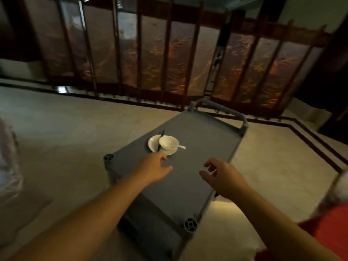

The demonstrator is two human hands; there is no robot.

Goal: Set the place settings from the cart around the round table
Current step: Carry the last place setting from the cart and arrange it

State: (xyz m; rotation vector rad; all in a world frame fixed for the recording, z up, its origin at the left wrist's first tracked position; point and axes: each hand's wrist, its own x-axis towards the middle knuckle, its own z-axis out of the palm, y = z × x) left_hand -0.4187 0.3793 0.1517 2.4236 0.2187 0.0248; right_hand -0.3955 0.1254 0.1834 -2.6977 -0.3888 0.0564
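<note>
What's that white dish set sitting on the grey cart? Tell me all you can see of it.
The place setting is a round white plate, glossy like ceramic, lying flat on the grey cart top near its left edge. A white bowl sits upright on the plate, toward its right side. A white spoon handle pokes out to the right. Dark chopsticks lie across the plate beside the bowl. The left hand reaches just short of the plate's near rim.

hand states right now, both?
Left hand: open, holding nothing, fingertips near the plate on the cart.
Right hand: open, fingers loosely curled, holding nothing.
</note>
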